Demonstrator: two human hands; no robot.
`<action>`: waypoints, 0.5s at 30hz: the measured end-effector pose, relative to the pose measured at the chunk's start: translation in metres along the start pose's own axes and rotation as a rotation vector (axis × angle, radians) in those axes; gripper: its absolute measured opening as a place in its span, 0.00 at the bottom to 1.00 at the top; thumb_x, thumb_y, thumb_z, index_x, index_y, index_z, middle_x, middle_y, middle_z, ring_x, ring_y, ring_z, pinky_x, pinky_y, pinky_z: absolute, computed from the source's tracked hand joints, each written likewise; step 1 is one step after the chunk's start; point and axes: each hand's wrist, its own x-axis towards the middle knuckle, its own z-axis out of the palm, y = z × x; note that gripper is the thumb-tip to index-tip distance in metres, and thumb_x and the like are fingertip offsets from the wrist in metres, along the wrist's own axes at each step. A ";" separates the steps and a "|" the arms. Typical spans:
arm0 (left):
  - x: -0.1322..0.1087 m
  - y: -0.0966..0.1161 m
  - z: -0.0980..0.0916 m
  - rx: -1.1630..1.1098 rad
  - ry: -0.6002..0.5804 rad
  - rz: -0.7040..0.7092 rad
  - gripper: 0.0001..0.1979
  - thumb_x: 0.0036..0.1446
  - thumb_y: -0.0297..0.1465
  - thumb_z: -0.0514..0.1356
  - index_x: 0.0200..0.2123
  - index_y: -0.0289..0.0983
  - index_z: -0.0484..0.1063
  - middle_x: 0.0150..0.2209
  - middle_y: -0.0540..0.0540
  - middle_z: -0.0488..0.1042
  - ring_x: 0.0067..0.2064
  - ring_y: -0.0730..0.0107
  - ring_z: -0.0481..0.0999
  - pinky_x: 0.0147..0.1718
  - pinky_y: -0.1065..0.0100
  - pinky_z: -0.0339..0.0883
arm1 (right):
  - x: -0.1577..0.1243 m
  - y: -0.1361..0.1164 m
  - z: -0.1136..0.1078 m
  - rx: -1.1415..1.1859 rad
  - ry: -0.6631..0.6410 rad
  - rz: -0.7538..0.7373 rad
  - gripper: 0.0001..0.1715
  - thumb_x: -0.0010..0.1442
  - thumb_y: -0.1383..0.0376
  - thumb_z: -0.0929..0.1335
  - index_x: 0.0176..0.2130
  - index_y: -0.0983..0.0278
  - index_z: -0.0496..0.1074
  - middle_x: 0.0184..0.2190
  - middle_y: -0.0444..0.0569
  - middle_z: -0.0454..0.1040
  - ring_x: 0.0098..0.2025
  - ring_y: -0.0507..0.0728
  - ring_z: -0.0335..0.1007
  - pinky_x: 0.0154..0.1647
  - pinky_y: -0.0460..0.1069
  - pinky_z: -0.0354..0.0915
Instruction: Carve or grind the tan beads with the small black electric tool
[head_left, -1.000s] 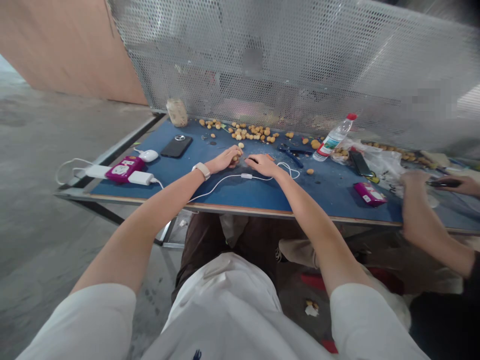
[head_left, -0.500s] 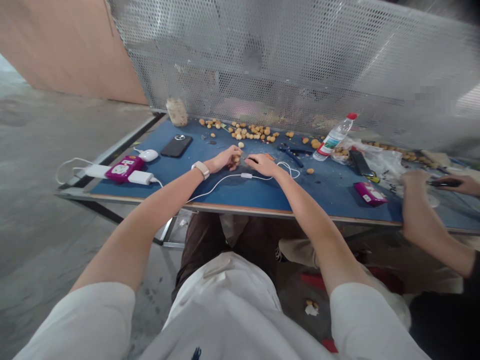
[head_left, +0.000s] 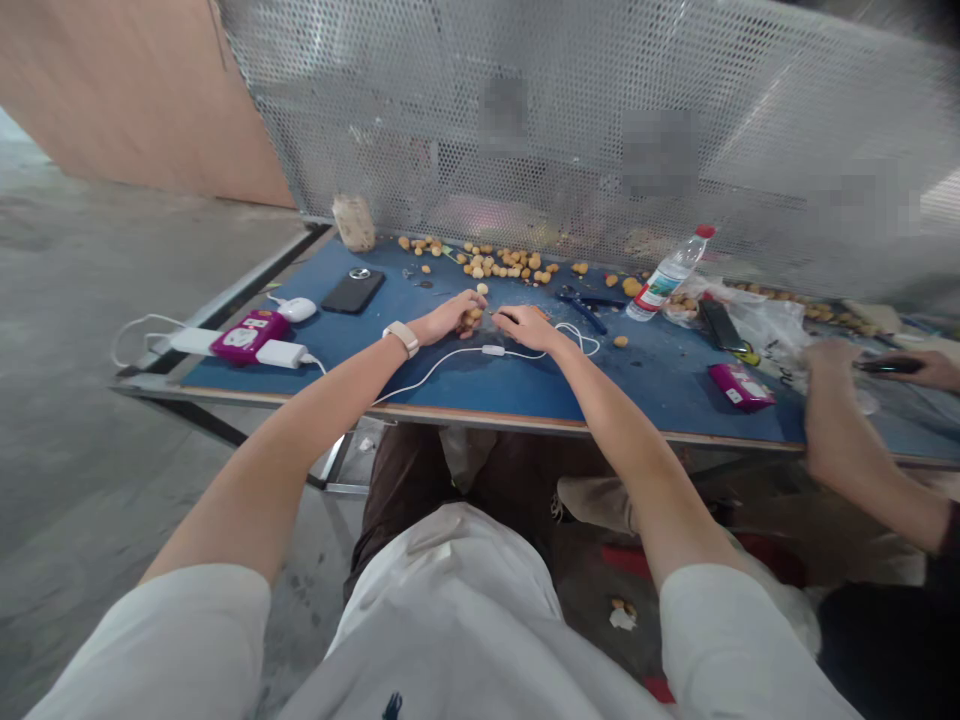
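Note:
My left hand [head_left: 459,314], with a pale watch on its wrist, is closed around a small round tan piece [head_left: 474,315], its kind unclear. Facing it from the right, my right hand [head_left: 525,328] is closed on a thin dark tool [head_left: 496,316]. The tool points at the tan piece; I cannot tell whether they touch. Just beyond my fingers lies a paler round piece [head_left: 482,289]. A white cable [head_left: 493,351] passes under my right hand. Many similar tan pieces [head_left: 504,265] are strewn along the back of the blue table [head_left: 465,385].
To the left are a phone [head_left: 353,291], a purple box [head_left: 251,337] and white plugs. On the right stand pliers [head_left: 585,305], a tilted water bottle [head_left: 670,277], a plastic bag and another purple box [head_left: 740,387]. A co-worker's arm [head_left: 847,430] works at far right. Perforated metal [head_left: 465,130] rises behind.
My left fingers have turned the tan piece slightly. The tool in my right hand has shifted a little; other things stay where they were.

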 end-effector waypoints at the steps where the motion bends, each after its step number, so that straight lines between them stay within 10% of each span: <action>1: 0.000 0.000 0.000 -0.014 0.012 0.008 0.04 0.75 0.30 0.61 0.50 0.38 0.74 0.30 0.51 0.73 0.28 0.67 0.71 0.28 0.68 0.65 | 0.000 0.001 0.000 0.011 0.005 -0.001 0.41 0.78 0.27 0.64 0.36 0.58 0.71 0.28 0.46 0.74 0.36 0.60 0.70 0.42 0.54 0.62; 15: -0.001 0.005 0.007 -0.252 0.045 -0.099 0.07 0.75 0.30 0.62 0.41 0.36 0.78 0.31 0.46 0.74 0.26 0.69 0.68 0.24 0.71 0.60 | 0.009 0.013 0.003 -0.177 -0.032 -0.025 0.32 0.81 0.40 0.65 0.41 0.62 0.80 0.39 0.53 0.85 0.42 0.62 0.73 0.47 0.54 0.61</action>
